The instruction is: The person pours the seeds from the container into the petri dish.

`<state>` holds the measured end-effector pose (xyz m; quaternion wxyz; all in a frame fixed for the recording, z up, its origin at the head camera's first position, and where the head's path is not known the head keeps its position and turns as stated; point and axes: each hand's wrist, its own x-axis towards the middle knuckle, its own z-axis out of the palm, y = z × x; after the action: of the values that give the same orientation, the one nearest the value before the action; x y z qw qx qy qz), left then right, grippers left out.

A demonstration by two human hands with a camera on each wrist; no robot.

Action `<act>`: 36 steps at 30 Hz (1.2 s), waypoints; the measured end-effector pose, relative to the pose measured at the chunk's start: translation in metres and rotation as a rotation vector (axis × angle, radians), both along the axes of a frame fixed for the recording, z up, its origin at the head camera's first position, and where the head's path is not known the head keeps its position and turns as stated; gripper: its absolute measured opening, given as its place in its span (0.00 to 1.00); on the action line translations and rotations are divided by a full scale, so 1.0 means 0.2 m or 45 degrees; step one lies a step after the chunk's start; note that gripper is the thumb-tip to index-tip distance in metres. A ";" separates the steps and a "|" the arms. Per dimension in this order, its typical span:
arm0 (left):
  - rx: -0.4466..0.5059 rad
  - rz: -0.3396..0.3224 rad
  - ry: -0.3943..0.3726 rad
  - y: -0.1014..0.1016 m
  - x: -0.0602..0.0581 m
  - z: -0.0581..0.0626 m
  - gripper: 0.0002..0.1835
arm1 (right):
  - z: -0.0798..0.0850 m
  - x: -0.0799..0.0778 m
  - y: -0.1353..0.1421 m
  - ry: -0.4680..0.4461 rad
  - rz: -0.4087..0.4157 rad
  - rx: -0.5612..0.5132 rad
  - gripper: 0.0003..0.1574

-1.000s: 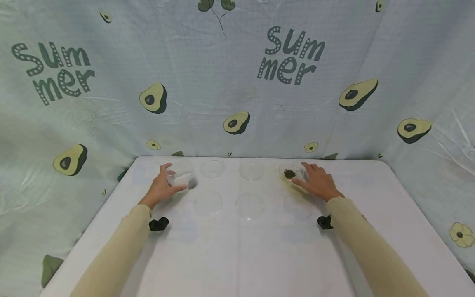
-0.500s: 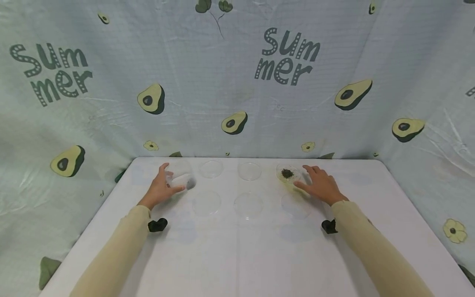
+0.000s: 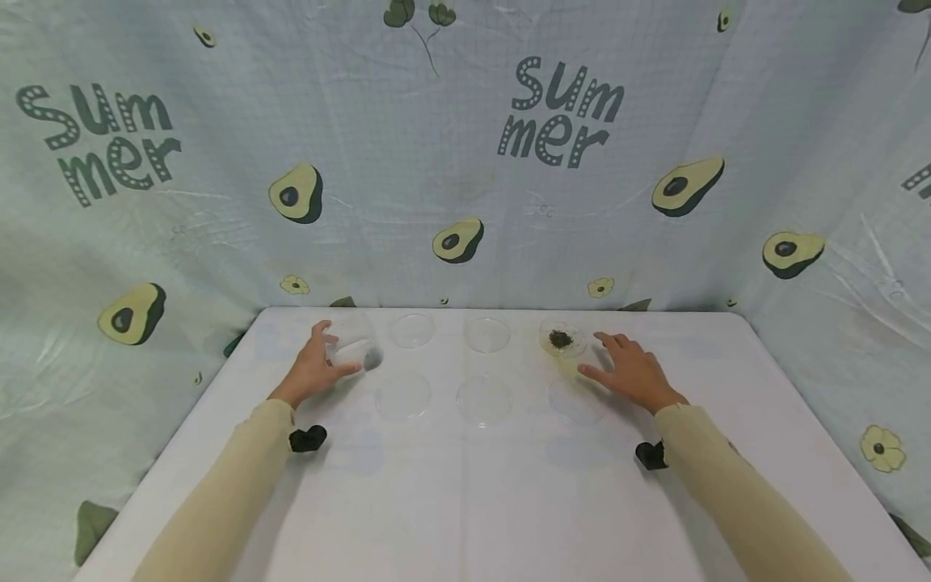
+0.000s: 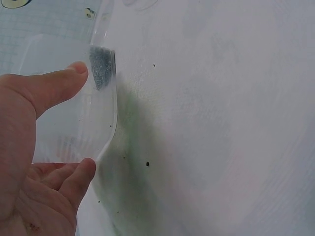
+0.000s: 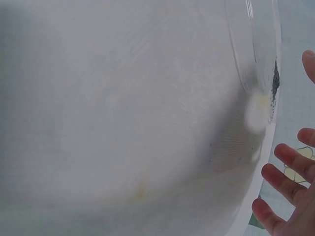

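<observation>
At the back left of the table, my left hand (image 3: pixel 313 373) holds a clear plastic container (image 4: pixel 74 118), thumb on one side and fingers on the other. Dark grey grains (image 4: pixel 101 68) gather in one corner of the container, which looks tilted. On the right, a clear round dish (image 3: pixel 579 332) carries a small heap of dark flakes (image 3: pixel 561 339). Just right of that dish hovers my right hand (image 3: pixel 634 375), its fingers spread and relaxed, with nothing in them. In the right wrist view, a gap shows between the fingers (image 5: pixel 278 179) and the dish.
More clear round dishes stand in two rows on the white table (image 3: pixel 465 501), among them a back-row dish (image 3: pixel 487 335) and a front-row dish (image 3: pixel 483 402). A few dark specks lie near the container. A patterned cloth (image 3: pixel 378 121) hangs behind the table.
My right hand has let go of the dish with the dark flakes and drawn away to the right. The left hand keeps its hold on the container, almost unmoved.
</observation>
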<state>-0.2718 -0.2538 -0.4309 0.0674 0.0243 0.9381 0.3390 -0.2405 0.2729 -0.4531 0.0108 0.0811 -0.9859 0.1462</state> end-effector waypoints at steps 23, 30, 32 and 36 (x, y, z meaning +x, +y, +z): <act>-0.006 -0.008 -0.036 0.00 -0.02 0.00 0.57 | -0.02 0.11 -0.05 0.033 0.103 -0.013 0.52; -0.014 -0.009 -0.049 0.00 -0.02 0.00 0.58 | -0.02 0.15 -0.07 0.043 0.136 0.026 0.50; -0.023 -0.014 -0.040 0.00 -0.02 0.00 0.57 | -0.01 0.16 -0.07 0.031 0.138 0.034 0.50; -0.033 -0.022 -0.025 -0.01 -0.02 0.00 0.57 | -0.01 0.18 -0.08 0.030 0.147 0.046 0.54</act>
<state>-0.2758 -0.2550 -0.4312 0.0798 0.0283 0.9415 0.3263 -0.2045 0.2569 -0.4543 0.0124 0.1396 -0.9819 0.1276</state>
